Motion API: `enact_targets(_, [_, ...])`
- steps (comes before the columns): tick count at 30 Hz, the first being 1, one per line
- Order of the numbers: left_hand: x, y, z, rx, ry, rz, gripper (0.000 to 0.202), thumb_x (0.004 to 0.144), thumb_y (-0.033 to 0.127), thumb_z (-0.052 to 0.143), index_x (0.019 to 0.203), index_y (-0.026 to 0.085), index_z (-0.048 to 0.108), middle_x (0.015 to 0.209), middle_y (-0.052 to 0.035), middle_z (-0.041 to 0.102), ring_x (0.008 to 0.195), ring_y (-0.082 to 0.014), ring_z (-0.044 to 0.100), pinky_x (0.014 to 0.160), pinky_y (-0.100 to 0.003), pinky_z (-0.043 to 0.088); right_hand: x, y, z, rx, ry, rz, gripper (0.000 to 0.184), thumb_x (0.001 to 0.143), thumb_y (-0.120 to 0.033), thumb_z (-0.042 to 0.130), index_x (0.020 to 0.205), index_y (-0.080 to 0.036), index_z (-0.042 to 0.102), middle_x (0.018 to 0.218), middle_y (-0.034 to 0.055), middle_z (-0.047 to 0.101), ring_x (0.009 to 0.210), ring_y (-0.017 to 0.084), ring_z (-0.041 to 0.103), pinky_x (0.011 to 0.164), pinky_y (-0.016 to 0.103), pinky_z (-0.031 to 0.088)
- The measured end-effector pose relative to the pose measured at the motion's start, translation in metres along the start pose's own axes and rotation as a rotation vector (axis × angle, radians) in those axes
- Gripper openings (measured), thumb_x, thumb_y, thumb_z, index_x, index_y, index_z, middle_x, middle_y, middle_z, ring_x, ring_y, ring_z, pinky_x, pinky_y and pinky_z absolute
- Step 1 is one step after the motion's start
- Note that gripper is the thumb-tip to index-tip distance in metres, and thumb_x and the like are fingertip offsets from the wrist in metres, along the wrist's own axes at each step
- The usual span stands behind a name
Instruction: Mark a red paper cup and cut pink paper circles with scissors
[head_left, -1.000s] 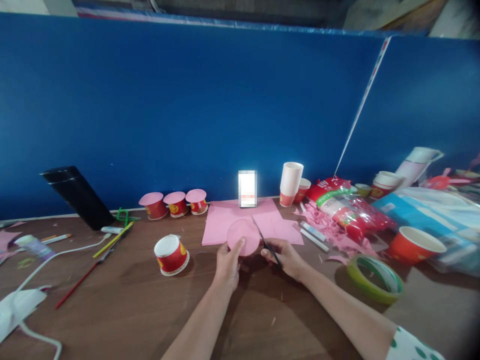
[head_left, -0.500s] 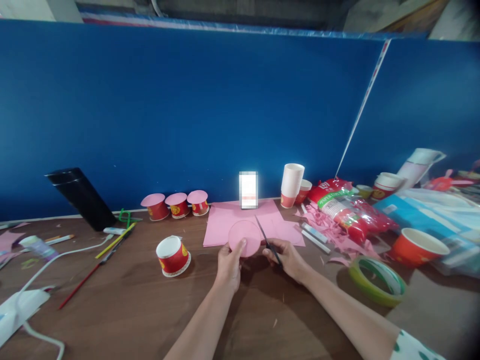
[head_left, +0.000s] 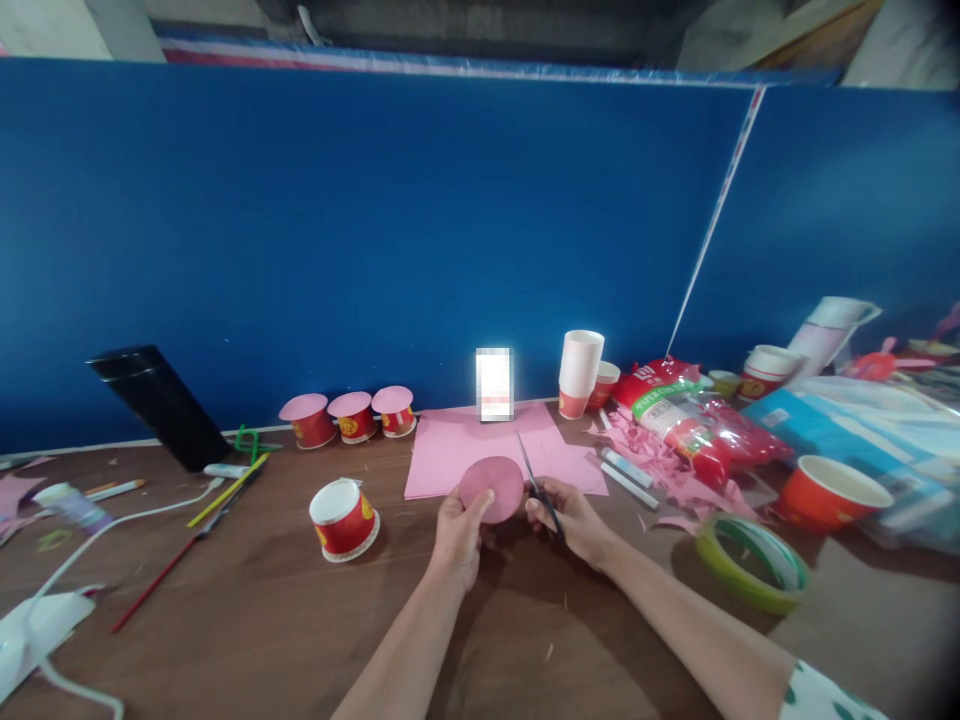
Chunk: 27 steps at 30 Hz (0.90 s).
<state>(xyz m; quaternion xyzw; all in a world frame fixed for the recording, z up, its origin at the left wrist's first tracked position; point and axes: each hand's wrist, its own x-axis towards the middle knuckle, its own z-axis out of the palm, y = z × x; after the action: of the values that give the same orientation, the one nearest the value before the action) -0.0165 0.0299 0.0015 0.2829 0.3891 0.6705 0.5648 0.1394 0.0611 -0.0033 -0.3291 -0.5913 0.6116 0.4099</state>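
Observation:
My left hand (head_left: 457, 530) pinches a round pink paper disc (head_left: 492, 488) by its lower left edge, holding it up above the brown table (head_left: 262, 620). My right hand (head_left: 571, 515) grips small dark scissors (head_left: 534, 482) whose blades point up and away, just right of the disc. Behind the disc lie pink paper sheets (head_left: 450, 450) flat on the table. An upside-down red paper cup (head_left: 343, 518) stands to the left of my left hand.
Three upside-down red cups topped with pink discs (head_left: 349, 417) line the blue partition. A stack of white cups (head_left: 581, 372), a red plastic packet (head_left: 686, 420), pink scraps, glue sticks (head_left: 626, 472), a green tape roll (head_left: 750, 560) and an orange cup (head_left: 825, 490) crowd the right. Pencils, a white cable and a black box (head_left: 161, 405) lie left.
The disc has tilted and looks darker, and the scissors stand a little more upright beside it. Both hands stay in nearly the same place.

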Motion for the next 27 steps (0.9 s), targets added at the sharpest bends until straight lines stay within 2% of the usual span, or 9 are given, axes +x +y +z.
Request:
enact_targets(3, [-0.0001,0.0008,0.0003,-0.004,-0.014,-0.005,0.049,0.059,0.032,0.073,0.1,0.008,0.061,0.075,-0.0089,0.068,0.064,-0.0178,0.063,0.059,-0.026,0.048,-0.0002,-0.0005,0.0005,0.012,0.011,0.005,0.042,0.066,-0.045,0.069,0.092,-0.014,0.056,0.064,-0.0018,0.053,0.054,0.009,0.049,0.05,0.021,0.041])
enact_targets(10, [0.0013,0.0021,-0.0003,0.0,0.048,-0.021,0.054,0.055,0.031,0.076,0.102,0.011,0.059,0.077,-0.0081,0.069,0.064,-0.0171,0.063,0.058,-0.025,0.048,0.0002,-0.0011,0.0014,0.029,0.008,0.008,0.045,0.064,-0.044,0.071,0.094,-0.014,0.056,0.065,-0.0016,0.054,0.055,0.009,0.05,0.053,0.022,0.043])
enact_targets(16, [0.001,0.0015,-0.0008,-0.007,0.037,-0.031,0.047,0.054,0.031,0.076,0.093,0.009,0.062,0.072,-0.0071,0.068,0.063,-0.0173,0.063,0.059,-0.026,0.048,0.0006,-0.0005,0.0011,0.017,-0.002,0.01,0.044,0.064,-0.046,0.07,0.094,-0.015,0.058,0.064,-0.0019,0.054,0.053,0.008,0.049,0.05,0.021,0.041])
enact_targets(20, [0.0026,0.0001,-0.0029,-0.023,0.076,-0.04,0.044,0.054,0.031,0.076,0.09,0.01,0.062,0.067,-0.0051,0.067,0.061,-0.0161,0.062,0.059,-0.026,0.047,0.0009,0.0019,-0.0004,0.014,-0.006,0.007,0.044,0.067,-0.044,0.069,0.096,-0.015,0.056,0.064,-0.0019,0.054,0.054,0.009,0.05,0.05,0.021,0.041])
enact_targets(27, [0.0025,0.0036,0.0005,-0.053,0.062,-0.017,0.042,0.054,0.029,0.076,0.09,0.012,0.062,0.079,-0.0062,0.069,0.071,-0.0161,0.063,0.066,-0.025,0.047,0.0,-0.0015,-0.0005,-0.007,-0.014,-0.007,0.044,0.068,-0.045,0.067,0.097,-0.015,0.057,0.063,-0.0019,0.054,0.054,0.009,0.049,0.05,0.021,0.04])
